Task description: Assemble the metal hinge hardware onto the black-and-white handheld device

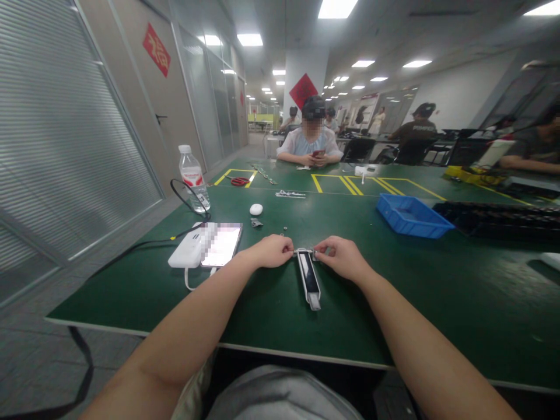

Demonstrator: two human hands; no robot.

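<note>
A long narrow black-and-silver part lies on the green table, pointing toward me. My left hand is closed in a pinch at the left side of the part's far end. My right hand is closed in a pinch at the right side of that same end. A small silver piece sits between the two sets of fingertips. I cannot make out what each pinch grips.
A phone lies on a white power bank with cables at left, behind it a water bottle. A white round object, blue tray, black trays and red scissors lie farther off. A person sits opposite.
</note>
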